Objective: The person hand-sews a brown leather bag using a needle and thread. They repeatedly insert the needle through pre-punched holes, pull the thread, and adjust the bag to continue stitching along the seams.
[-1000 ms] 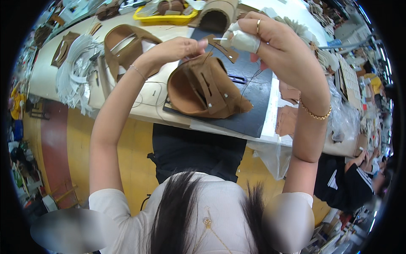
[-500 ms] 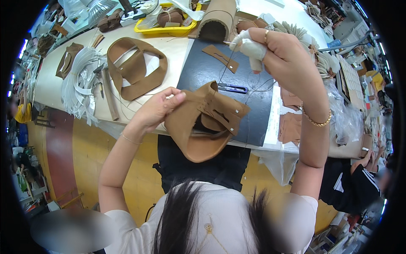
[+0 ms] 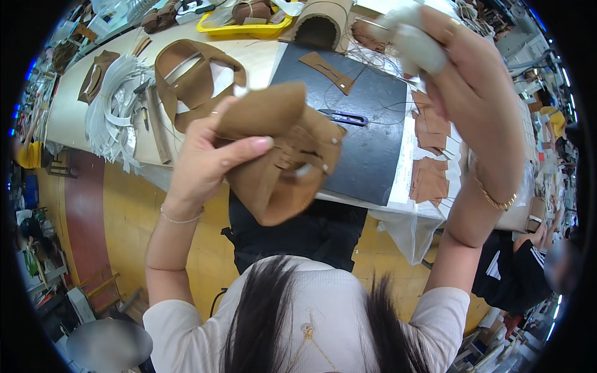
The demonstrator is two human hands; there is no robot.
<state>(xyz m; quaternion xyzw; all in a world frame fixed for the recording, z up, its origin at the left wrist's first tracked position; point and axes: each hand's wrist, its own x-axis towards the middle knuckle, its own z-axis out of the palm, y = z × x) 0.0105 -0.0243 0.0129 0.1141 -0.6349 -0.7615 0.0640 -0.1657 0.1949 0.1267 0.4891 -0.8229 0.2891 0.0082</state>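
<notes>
My left hand [image 3: 208, 149] grips the upper left edge of a brown suede-like bag piece [image 3: 264, 186], thumb on the near face. Lacing stitches and slots show around its middle, and it hangs tilted over the table's front edge. High on the right, my right hand [image 3: 476, 74] is closed, with white wrapping on its fingers. A thin needle [image 3: 374, 24] sticks out leftward from those fingers, slightly blurred. Below lies a dark work board [image 3: 373, 152], bearing blue-handled thread snips [image 3: 345, 117] and a slotted brown strip [image 3: 326, 73].
Left on the table are another brown bag piece [image 3: 171, 68], a hammer [image 3: 158, 130] and a bundle of white strips [image 3: 102, 121]. A yellow tray [image 3: 242, 28] and a curved brown tube [image 3: 321, 25] stand behind. Brown leather pieces [image 3: 430, 180] lie right. A person in black [image 3: 513, 273] sits beyond.
My right hand has moved up and to the right with the needle. My left hand has shifted and turned the bag piece, raising its upper flap toward the camera.
</notes>
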